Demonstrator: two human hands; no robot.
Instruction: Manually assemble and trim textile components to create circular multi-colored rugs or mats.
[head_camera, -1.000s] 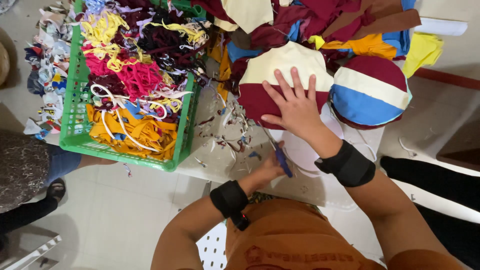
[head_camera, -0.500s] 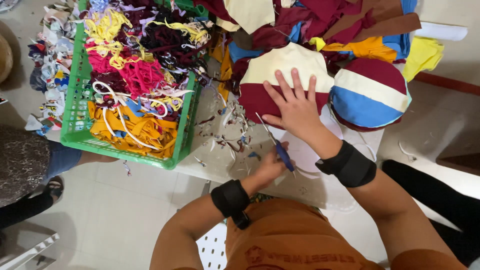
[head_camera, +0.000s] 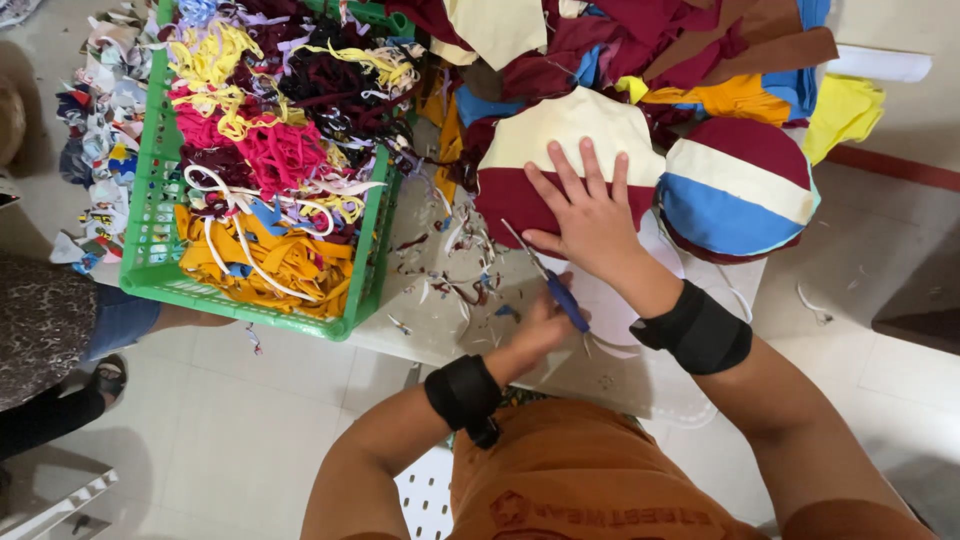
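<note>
**Scissors at the edge of the maroon-and-cream fabric piece**

Change since the earlier frames: little. The right hand (head_camera: 590, 215) stays pressed flat, fingers spread wide, on the maroon-and-cream fabric piece (head_camera: 560, 150). The left hand (head_camera: 540, 325) remains closed around the blue-handled scissors (head_camera: 548, 280); the blades point up-left, tip close to the fabric's lower edge, just beside the right thumb. Only a slight shift of the view. Judgement: cutting or trimming is under way at that edge, fabric pinned in place, no visible advance of the blades.

Both wrists carry black wrist bands (head_camera: 697, 328).

Surface: a pale counter (head_camera: 440, 300), littered with small fabric scraps and threads around the scissors. A green plastic basket (head_camera: 150, 270), heaped with yellow, pink, orange and white strips, sits to the left. A similar round piece, maroon, cream and blue (head_camera: 735, 190), lies just beside the right hand; behind, a pile of mixed fabric.

Room: light tiled floor (head_camera: 250, 420); another person's leg (head_camera: 60, 330) at left.
</note>
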